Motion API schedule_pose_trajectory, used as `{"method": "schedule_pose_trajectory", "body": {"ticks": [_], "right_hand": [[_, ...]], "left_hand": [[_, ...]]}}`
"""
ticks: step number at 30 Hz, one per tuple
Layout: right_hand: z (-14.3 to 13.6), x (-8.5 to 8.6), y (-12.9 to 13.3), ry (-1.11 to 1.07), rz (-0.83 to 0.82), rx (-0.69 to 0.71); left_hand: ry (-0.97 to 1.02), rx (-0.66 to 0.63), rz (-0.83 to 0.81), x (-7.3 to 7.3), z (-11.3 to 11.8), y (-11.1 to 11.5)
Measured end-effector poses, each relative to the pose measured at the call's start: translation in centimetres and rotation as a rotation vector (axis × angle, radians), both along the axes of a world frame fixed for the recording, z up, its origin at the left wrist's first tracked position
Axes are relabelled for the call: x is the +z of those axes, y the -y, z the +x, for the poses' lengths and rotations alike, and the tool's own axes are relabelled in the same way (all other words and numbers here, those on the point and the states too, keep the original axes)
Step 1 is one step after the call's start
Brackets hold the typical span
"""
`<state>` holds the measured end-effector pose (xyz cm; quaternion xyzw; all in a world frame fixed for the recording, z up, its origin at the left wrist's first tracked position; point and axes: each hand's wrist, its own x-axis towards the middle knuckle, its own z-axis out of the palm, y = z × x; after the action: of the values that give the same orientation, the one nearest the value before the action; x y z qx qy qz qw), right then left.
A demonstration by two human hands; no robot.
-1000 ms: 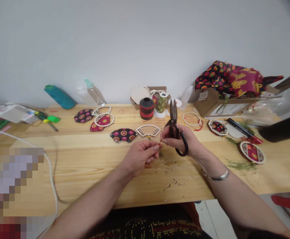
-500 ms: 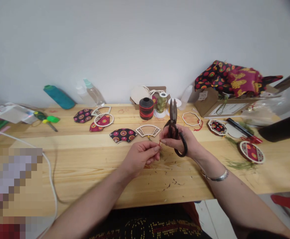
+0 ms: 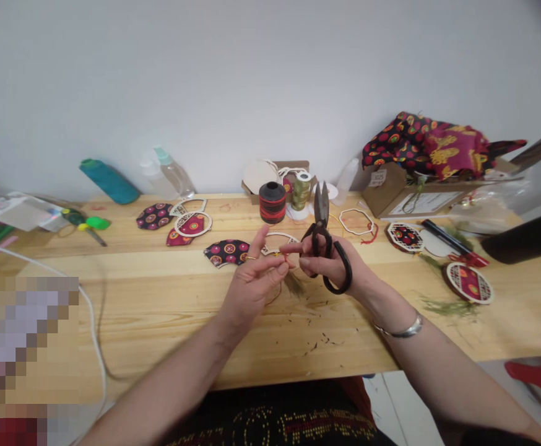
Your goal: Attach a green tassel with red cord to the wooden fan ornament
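Small label [image 3: 377, 178] on cardboard box [image 3: 388, 201]: "3025", faint. Larger white label [image 3: 431, 203], same box: print illegible.

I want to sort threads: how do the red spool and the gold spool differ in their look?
The red spool looks wider, the gold spool slimmer. The red spool has a black top, the gold spool a white one. The red spool stands closer, the gold spool farther back. Both stand upright.
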<state>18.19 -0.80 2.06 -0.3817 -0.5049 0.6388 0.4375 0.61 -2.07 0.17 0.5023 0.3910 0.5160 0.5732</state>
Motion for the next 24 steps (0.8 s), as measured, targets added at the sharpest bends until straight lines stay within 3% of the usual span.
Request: {"method": "schedule_pose_trajectory", "body": {"ticks": [7,14,18,24], "right_hand": [[-0.4,-1.6,0.2,-0.116,-0.020,0.191],[-0.4,-1.7,0.3,-0.014,0.016,0.231],[-0.1,-1.4,-0.1,0.027,-0.004,0.171],[0.7,-1.0,-1.0,-0.082,-0.009,-0.017]], "left_hand": [[0.173,-0.060,-0.059,0.5,0.5,0.1],[0.226,-0.061,-0.097,0.2,0.4,-0.3],[0.405,-0.056,-0.210,0.5,0.1,-0.8],[0.556,-0.060,-0.301,1.0,-0.5,-1.2]]}}
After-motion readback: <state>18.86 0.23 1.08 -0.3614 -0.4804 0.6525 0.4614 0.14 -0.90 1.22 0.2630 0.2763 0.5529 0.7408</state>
